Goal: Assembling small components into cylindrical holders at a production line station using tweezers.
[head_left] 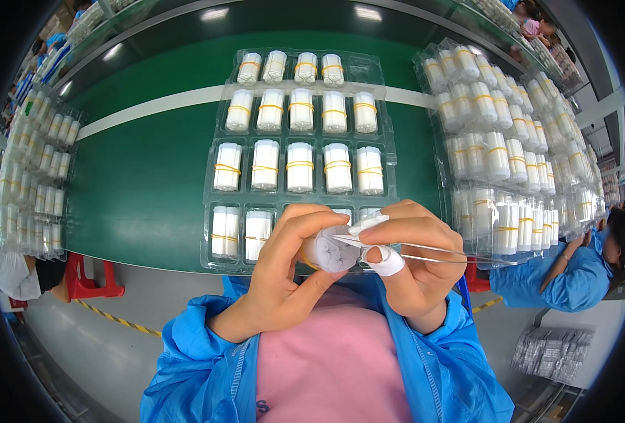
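Note:
My left hand (278,285) is closed round a bundle of white tubes (335,257), its translucent round end tilted up towards me. A pair of metal tweezers (429,249) is pinched in my right hand (421,275), the tips at the rim of that end. White tape (388,261) wraps my right thumb, and more white wrapping shows at a fingertip. Behind both hands lies a clear plastic tray (363,69) with rows of similar white bundles (300,167), each bound with a yellow rubber band. My hands hide part of its nearest row.
Stacked trays of banded bundles (499,155) stand on the right of the green table (143,183); another stack (34,176) stands at the left. A person in blue (562,278) sits at the right. A red stool (94,278) is at the left below the table edge.

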### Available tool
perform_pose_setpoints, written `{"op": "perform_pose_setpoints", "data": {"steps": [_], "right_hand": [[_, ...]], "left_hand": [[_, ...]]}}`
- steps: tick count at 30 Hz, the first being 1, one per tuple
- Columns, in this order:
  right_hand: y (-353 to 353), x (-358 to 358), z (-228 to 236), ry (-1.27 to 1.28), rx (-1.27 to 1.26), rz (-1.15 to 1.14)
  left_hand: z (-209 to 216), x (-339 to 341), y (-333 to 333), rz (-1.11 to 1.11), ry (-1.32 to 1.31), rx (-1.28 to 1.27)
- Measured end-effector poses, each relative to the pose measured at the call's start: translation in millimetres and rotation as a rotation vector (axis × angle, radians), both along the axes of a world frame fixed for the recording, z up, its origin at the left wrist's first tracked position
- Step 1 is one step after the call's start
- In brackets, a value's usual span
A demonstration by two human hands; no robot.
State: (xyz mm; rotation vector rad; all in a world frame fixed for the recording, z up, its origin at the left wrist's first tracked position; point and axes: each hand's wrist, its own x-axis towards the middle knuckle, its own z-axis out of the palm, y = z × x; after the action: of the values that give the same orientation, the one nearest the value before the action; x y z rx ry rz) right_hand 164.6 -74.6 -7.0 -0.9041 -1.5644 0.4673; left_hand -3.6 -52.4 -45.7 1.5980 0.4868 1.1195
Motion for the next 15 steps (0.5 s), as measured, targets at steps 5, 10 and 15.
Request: {"op": "perform_pose_setpoints", "data": {"steps": [5, 10, 15], "right_hand": [[-2.6, -2.4, -4.8, 0.104, -0.014, -0.035], [-1.5, -3.5, -2.3, 0.051, -0.026, -0.039], [-2.6, -2.0, -2.2, 0.071, -0.032, -0.015]], "left_hand": [[1.5, 0.7, -0.7, -0.003, -0.015, -0.01], [0.8, 0.7, -2.1, 0.013, -0.002, -0.017], [0.5, -1.1, -1.8, 0.006, 0.004, -0.003]]}}
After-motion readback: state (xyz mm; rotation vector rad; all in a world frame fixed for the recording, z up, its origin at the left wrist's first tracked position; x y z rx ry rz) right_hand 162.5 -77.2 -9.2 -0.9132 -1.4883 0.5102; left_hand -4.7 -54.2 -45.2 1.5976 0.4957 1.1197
